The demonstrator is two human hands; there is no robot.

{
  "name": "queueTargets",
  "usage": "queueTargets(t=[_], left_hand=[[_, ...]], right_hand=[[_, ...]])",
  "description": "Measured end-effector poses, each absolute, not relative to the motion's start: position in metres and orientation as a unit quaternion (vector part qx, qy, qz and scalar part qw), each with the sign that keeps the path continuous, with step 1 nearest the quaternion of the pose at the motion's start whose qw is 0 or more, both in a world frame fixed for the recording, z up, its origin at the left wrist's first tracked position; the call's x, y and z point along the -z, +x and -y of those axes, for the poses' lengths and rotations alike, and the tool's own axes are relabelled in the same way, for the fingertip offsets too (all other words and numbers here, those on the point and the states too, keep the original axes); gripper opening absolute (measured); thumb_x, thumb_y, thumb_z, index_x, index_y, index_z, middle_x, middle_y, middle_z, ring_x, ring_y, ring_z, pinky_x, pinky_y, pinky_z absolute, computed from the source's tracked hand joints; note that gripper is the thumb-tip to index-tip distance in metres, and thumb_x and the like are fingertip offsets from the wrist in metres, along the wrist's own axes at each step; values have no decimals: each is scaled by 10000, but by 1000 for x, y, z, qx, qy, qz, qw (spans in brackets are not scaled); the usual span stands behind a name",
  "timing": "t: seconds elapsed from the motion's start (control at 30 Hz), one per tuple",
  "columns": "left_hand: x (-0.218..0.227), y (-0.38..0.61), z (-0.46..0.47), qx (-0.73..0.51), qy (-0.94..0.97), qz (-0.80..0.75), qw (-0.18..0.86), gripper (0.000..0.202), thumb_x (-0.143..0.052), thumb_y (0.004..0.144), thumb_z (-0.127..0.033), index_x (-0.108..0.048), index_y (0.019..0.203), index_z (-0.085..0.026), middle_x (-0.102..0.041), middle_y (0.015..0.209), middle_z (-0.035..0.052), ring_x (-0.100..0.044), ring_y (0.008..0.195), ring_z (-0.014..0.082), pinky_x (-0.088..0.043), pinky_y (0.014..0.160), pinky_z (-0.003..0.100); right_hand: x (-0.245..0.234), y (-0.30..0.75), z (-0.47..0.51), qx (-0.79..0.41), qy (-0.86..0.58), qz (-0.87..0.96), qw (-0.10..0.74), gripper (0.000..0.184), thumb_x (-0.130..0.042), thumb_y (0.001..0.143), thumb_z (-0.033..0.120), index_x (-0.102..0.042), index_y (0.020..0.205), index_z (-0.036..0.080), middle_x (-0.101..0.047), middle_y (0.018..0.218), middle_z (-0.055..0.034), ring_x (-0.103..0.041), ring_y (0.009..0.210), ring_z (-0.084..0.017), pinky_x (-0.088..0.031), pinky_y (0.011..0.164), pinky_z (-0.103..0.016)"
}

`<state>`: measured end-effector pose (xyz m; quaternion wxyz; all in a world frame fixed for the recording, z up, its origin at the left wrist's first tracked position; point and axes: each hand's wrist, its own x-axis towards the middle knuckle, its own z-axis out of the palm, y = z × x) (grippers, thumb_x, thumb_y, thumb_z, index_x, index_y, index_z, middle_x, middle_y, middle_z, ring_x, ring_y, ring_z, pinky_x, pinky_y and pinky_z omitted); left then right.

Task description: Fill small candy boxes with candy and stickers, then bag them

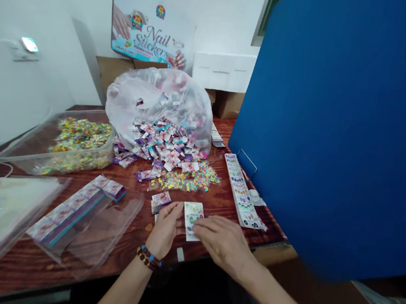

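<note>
Your left hand (165, 229) and your right hand (223, 242) are both at 1 nail sticker card (192, 220), which lies on the reddish wood-grain tabletop (128, 232) between them. Your right hand is low and spread, its fingertips (196, 227) on the card's lower part. Your left hand is narrow, its fingers bunched beside the card's left edge, and you cannot tell from this view whether either hand grips it. Just ahead of your left hand sits 1 small purple-and-white packet (161, 202). Ahead of your right hand runs 1 long strip of sticker cards (244, 192). Beyond both hands, 1 heap of packets (163, 142), too many to count, spills from 1 translucent plastic bag (161, 94), with multicoloured confetti-like pieces (188, 177) at its foot. Left of your left hand lie 1 clear plastic sleeve (103, 228), holding about 6 packets in a row, and 1 clear plastic tub (50, 134) of similar pieces.
</note>
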<state>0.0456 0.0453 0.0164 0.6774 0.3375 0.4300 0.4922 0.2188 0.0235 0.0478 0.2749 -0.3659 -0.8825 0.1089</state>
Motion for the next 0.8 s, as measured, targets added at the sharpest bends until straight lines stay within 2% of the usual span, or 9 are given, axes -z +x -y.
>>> queueTargets(t=[0.07, 0.17, 0.23, 0.3, 0.37, 0.43, 0.57, 0.7, 0.8], left_hand=[[-16, 43, -44, -492, 374, -420, 665, 337, -692, 719, -421, -622, 931, -169, -686, 819, 20, -609, 655, 121, -457, 595, 220], [-13, 40, -44, -468, 446, -423, 634, 293, -708, 701, -357, -666, 900, -146, -705, 826, 39, -625, 699, 140, -473, 649, 232], [-12, 40, -44, -444, 486, -419, 625, 259, -669, 736, -335, -681, 911, -144, -714, 839, 46, -633, 721, 152, -479, 687, 247], [-10, 41, -43, -426, 524, -414, 611, 243, -638, 766, -311, -685, 942, -150, -718, 869, 48, -636, 753, 157, -479, 707, 249], [-9, 42, -41, -411, 552, -410, 599, 243, -622, 777, -292, -682, 968, -155, -716, 878, 46, -633, 763, 155, -479, 707, 245], [-7, 42, -40, -393, 560, -418, 598, 239, -615, 774, -287, -680, 962, -154, -709, 848, 40, -625, 735, 150, -487, 677, 241], [-1, 42, -41, -372, 534, -466, 599, 228, -596, 763, -325, -687, 881, -152, -683, 786, 30, -613, 679, 152, -516, 592, 247], [2, 44, -44, -396, 531, -471, 582, 203, -583, 742, -279, -692, 857, -154, -675, 806, 34, -623, 684, 159, -554, 610, 282], [4, 46, -42, -436, 525, -473, 558, 197, -565, 740, -245, -697, 855, -155, -683, 844, 46, -636, 728, 167, -567, 646, 290]], right_hand=[[-35, 214, -15, -102, -366, 882, 279, 207, -538, 889, 230, -695, 1023, 249, -709, 1084, -73, -650, 974, -224, -483, 857, -343], [-29, 217, -21, -171, -406, 827, 350, 222, -528, 908, 266, -675, 1073, 245, -695, 1110, -56, -639, 1014, -195, -488, 882, -314], [-30, 222, -33, -222, -456, 769, 388, 252, -560, 885, 284, -649, 1115, 235, -682, 1111, -52, -634, 1001, -187, -491, 861, -297], [-31, 224, -47, -284, -484, 736, 379, 234, -607, 838, 292, -666, 1051, 212, -697, 1002, -41, -644, 894, -185, -497, 767, -277], [-30, 225, -57, -342, -483, 722, 360, 135, -610, 816, 274, -690, 884, 188, -687, 795, -9, -621, 726, -156, -464, 646, -242], [-28, 223, -63, -360, -481, 709, 368, 125, -595, 812, 254, -680, 762, 177, -646, 693, 5, -580, 663, -137, -421, 603, -227], [-27, 222, -64, -388, -482, 670, 411, 136, -600, 794, 278, -673, 740, 177, -621, 691, 8, -546, 669, -131, -395, 618, -231], [-20, 220, -59, -542, -454, 606, 365, 178, -610, 753, 335, -648, 719, 165, -585, 600, 20, -504, 556, -116, -389, 554, -235], [-6, 215, -52, -554, -479, 566, 379, 169, -648, 703, 337, -615, 719, 172, -574, 603, 31, -484, 525, -101, -378, 515, -220]])
